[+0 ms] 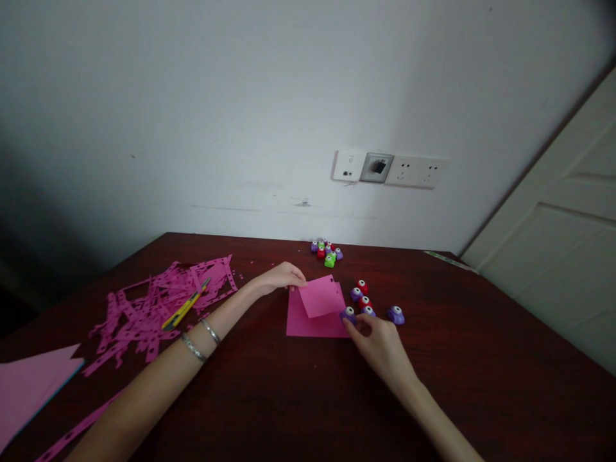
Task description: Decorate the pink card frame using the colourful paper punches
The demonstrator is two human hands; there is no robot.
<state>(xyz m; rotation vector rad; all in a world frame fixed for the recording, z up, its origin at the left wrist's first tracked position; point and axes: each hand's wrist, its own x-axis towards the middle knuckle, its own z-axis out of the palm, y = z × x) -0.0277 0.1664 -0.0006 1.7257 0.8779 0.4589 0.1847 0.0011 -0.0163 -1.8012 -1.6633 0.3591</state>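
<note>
My left hand (282,277) pinches the left corner of a small pink paper square (320,298), which has a few punched holes along its upper right edge. Beneath that square lies a larger pink sheet (298,324) on the table. The fingers of my right hand (380,340) are closed on a purple craft punch (348,314) by the right edge of the paper. Just beyond that hand stand red and purple craft punches (362,287) in a short row. Another purple craft punch (396,315) sits apart to the right.
Several craft punches (330,259) cluster near the wall. On the left, a yellow utility knife (185,308) rests on a pile of punched pink paper strips (139,314). Pink sheets (33,385) lie at the near left of the dark wooden table (269,398). Wall sockets (416,172) are behind.
</note>
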